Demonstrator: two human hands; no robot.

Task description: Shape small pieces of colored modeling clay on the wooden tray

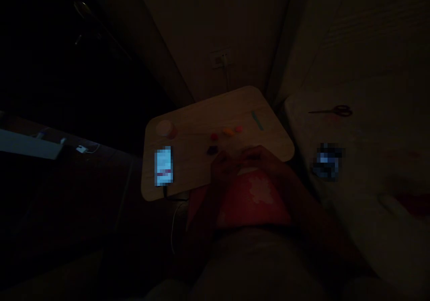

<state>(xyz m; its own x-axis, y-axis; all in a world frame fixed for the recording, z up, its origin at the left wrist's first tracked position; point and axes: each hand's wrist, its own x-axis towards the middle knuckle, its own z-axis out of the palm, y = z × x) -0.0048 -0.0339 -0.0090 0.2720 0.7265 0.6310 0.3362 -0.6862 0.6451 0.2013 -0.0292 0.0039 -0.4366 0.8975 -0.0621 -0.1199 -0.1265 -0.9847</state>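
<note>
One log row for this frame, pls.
left hand: table near edge, grip unclear | right hand: beside left, grip unclear | nearby: dark lump, red piece | phone: lit | scene: dim

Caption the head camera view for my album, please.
Hands close together at a dim tabletop with small red, orange and pink pieces and a bright screen.

Small dk lump [212, 150] on wood tbl [198, 117], just beside L hand [222, 167], rnd red pc [214, 137] just behind
</note>
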